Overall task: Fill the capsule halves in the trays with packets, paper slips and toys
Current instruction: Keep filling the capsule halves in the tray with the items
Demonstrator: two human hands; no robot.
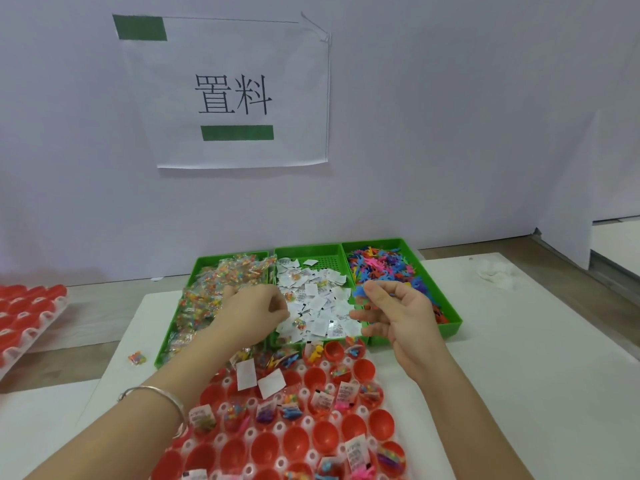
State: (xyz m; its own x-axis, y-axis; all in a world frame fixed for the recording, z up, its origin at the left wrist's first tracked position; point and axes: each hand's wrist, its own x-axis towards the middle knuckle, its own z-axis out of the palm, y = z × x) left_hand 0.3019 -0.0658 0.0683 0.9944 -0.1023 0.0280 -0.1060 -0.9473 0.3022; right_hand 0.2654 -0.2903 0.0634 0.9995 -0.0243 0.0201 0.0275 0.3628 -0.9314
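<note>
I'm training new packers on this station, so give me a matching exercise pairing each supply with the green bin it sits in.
Things:
1. paper slips
2. toys
3. packets
4. loose packet

Places:
A. right green bin
B. on the white mat, left of the bins
C. middle green bin
D. left green bin

Pairs: 1-C, 2-A, 3-D, 4-B
</note>
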